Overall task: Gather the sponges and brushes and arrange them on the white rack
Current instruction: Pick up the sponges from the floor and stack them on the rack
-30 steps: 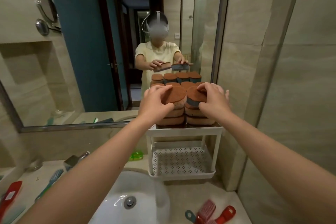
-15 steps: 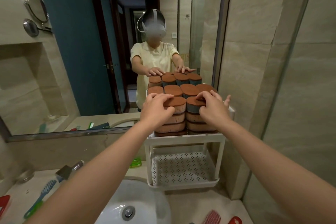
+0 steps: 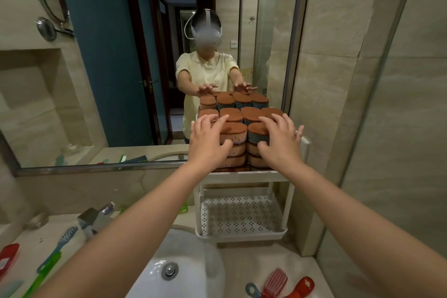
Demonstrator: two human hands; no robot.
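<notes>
Both hands reach forward to the sponges (image 3: 233, 128) stacked on the top shelf of the white rack (image 3: 244, 175); the left hand (image 3: 208, 139) has its fingers spread and loosely curled, resting on the top of the left front stack, the thumb against its side; the right hand (image 3: 279, 140) is likewise spread over the right front stack, gripping nothing firmly; more sponges sit in rows just beyond the fingertips, against the mirror (image 3: 121, 68); below the hands the rack's lower shelf shows its perforated floor; beneath the left forearm brushes (image 3: 59, 245) lie on the counter beside the sink (image 3: 183, 271); near the right forearm a red brush (image 3: 274, 282) lies on the counter.
</notes>
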